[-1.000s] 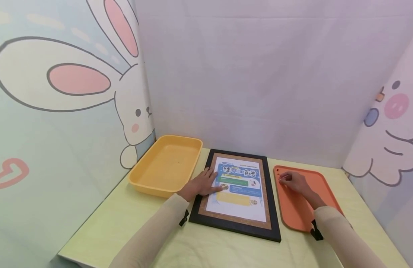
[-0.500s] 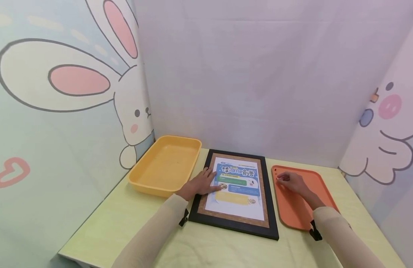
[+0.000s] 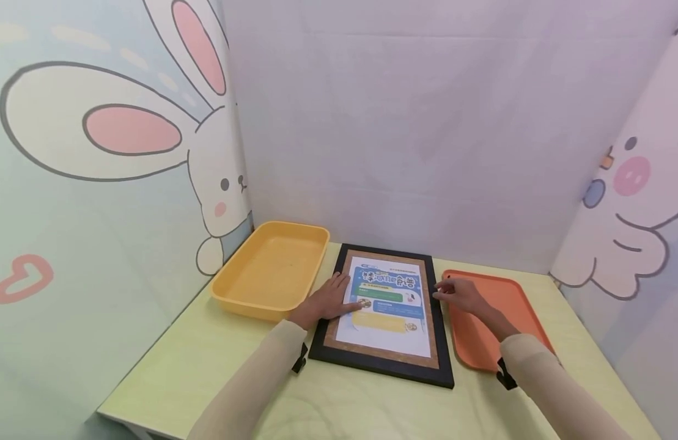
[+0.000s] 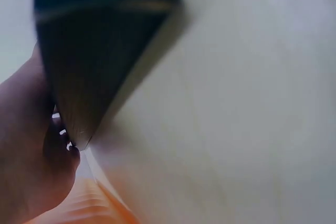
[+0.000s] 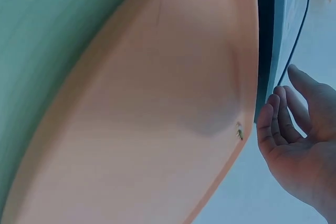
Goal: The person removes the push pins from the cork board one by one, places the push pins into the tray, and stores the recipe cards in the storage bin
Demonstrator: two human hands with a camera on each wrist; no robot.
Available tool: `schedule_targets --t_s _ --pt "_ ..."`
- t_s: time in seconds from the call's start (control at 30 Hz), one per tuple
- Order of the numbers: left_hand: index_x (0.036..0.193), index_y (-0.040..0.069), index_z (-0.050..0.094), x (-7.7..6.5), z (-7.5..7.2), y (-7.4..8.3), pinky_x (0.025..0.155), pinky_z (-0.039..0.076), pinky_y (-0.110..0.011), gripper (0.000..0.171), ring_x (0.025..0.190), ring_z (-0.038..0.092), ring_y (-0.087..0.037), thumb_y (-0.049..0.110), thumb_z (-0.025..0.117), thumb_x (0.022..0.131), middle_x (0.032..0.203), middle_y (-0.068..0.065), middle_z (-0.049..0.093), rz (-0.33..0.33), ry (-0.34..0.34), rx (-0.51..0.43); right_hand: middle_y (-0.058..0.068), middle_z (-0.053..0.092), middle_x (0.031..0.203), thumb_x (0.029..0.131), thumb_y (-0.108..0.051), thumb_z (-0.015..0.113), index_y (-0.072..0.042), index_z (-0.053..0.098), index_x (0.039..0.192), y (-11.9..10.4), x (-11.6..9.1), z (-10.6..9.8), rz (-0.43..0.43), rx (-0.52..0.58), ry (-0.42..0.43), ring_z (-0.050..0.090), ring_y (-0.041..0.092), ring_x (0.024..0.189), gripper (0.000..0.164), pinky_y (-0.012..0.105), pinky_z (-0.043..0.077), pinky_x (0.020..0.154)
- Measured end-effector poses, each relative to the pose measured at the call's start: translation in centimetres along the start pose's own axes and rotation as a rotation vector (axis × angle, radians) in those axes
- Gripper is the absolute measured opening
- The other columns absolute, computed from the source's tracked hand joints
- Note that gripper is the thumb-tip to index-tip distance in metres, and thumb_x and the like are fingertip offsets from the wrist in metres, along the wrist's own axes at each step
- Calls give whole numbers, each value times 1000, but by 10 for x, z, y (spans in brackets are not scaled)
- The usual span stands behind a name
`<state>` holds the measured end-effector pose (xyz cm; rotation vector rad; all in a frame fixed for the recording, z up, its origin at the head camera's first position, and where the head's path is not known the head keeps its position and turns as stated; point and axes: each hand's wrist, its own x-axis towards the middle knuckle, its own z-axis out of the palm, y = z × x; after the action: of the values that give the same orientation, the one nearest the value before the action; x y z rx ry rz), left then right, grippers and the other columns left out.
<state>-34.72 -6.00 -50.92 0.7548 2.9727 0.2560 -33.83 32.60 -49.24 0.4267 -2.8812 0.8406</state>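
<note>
My left hand (image 3: 329, 299) lies with fingers spread on the left side of a printed sheet (image 3: 388, 340), pressing it onto a black-framed corkboard (image 3: 383, 365). In the left wrist view the left hand (image 4: 31, 156) shows beside the dark frame (image 4: 100, 45). Over the right edge of the board is my right hand (image 3: 461, 296), thumb and fingertips drawn together in a pinch. A tiny pin seems pinched there, mostly hidden by the fingers. The right wrist view has this hand (image 5: 302, 129) beside the board's frame (image 5: 266, 30), off the orange tray (image 5: 147, 108).
The orange tray (image 3: 509, 308) sits right of the corkboard, with a few tiny pins (image 5: 239, 131) near its far left corner. A deep yellow bin (image 3: 269, 269) stands left of the board. A pale curtain (image 3: 405, 140) rises behind the table.
My right hand has lifted from the orange tray's far left corner and moved left to the corkboard's right edge. The left hand keeps its place on the sheet.
</note>
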Motion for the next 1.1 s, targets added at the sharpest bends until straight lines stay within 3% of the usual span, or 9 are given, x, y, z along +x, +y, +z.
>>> schedule_targets --t_s 0.2,0.37,0.53,0.77,1.1 --pt "165 0 17 1 3 -2 127 20 -47 106 159 13 -34 74 51 96 172 -17 19 -10 60 -54 8 72 92 91 -21 82 3 77 110 -15 0 12 -6 -13 -43 62 21 80 31 29 51 65" --pt "163 0 25 -1 4 -3 125 25 -48 108 158 20 -36 76 55 93 169 -16 28 -17 125 -48 4 68 88 92 -23 82 2 77 113 -25 -3 17 14 2 -51 56 18 76 33 27 43 60" --pt "162 0 30 -1 3 -2 123 28 -50 108 156 24 -35 76 58 90 167 -16 32 -29 146 -74 6 66 87 90 -22 84 6 74 119 -27 -5 21 19 16 -44 55 19 74 42 26 40 58" --pt "162 0 30 -1 5 -1 123 26 -56 104 157 16 -39 62 72 90 169 -23 20 -47 131 -295 7 66 89 87 -22 86 8 73 120 -26 -6 27 43 6 -18 55 20 77 46 27 41 61" --pt "152 -8 43 2 4 0 122 27 -57 95 156 17 -44 35 90 81 168 -28 14 -107 201 -633 8 66 92 86 -20 87 7 74 119 -25 -7 31 77 41 8 56 22 81 45 27 42 62"
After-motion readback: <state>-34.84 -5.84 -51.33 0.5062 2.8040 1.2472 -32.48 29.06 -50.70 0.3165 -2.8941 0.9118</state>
